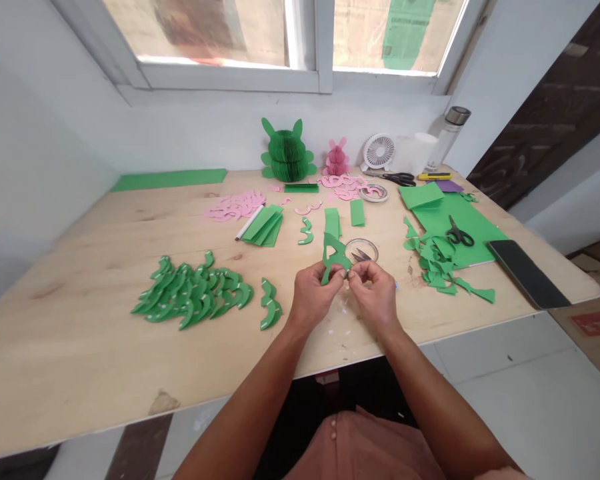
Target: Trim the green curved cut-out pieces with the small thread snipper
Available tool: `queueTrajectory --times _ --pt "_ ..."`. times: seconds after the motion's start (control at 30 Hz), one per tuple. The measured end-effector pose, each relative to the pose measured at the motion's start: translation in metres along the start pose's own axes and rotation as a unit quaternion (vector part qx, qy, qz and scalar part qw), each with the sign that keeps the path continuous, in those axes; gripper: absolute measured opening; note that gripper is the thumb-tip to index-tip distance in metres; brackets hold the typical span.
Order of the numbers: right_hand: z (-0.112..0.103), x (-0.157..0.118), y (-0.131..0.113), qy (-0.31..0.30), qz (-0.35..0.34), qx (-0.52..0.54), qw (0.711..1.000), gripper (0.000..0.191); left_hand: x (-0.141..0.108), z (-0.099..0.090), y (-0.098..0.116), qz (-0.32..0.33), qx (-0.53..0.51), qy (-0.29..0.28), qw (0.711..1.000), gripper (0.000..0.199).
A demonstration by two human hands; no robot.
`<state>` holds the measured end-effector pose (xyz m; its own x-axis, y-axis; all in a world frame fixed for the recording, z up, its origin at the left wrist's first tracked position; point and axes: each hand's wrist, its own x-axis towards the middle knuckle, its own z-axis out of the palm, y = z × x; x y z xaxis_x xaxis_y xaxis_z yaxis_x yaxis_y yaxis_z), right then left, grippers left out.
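Note:
Between my two hands is a green paper cutout (336, 252) with a gap cut through it. My left hand (316, 291) pinches its lower left part. At its lower right edge, the fingertips of my right hand (375, 293) are closed on the same paper. Just behind the hands, scissors (361, 255) lie by a roll of tape (375, 245), partly hidden. A curved green paper piece (269, 304) rests left of my left hand, beside a heap of similar pieces (190, 293) with small white marks.
Green scraps (437, 260), black scissors (460, 231), green sheets (460, 213) and a phone (527, 273) lie to the right. Pink cutouts (235, 205) and folded green paper (264, 225) are farther back. A green honeycomb figure (288, 157), a fan (379, 152) and a bottle (447, 137) stand along the wall.

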<state>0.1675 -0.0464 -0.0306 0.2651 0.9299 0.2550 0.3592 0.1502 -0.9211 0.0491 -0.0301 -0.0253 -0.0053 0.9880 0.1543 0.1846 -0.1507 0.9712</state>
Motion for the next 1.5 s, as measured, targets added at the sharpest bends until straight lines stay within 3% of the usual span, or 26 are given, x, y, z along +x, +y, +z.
queueTrajectory --times 0.47,0.73,0.93,1.5 --pt "0.001 0.002 0.001 -0.016 0.065 0.089 0.994 0.007 0.002 0.000 -0.001 -0.021 -0.045 -0.009 0.999 0.009" --pt "-0.001 0.002 0.001 -0.031 0.063 0.134 0.988 0.010 0.003 0.001 -0.010 -0.044 -0.080 -0.005 0.996 0.012" --pt "0.001 0.003 0.003 -0.012 0.075 0.143 0.987 0.008 0.003 0.002 -0.012 -0.057 -0.114 -0.004 0.992 0.013" --pt "0.001 0.003 0.008 -0.040 0.048 0.095 0.993 0.011 0.002 -0.001 -0.006 -0.045 -0.102 -0.048 0.993 0.011"
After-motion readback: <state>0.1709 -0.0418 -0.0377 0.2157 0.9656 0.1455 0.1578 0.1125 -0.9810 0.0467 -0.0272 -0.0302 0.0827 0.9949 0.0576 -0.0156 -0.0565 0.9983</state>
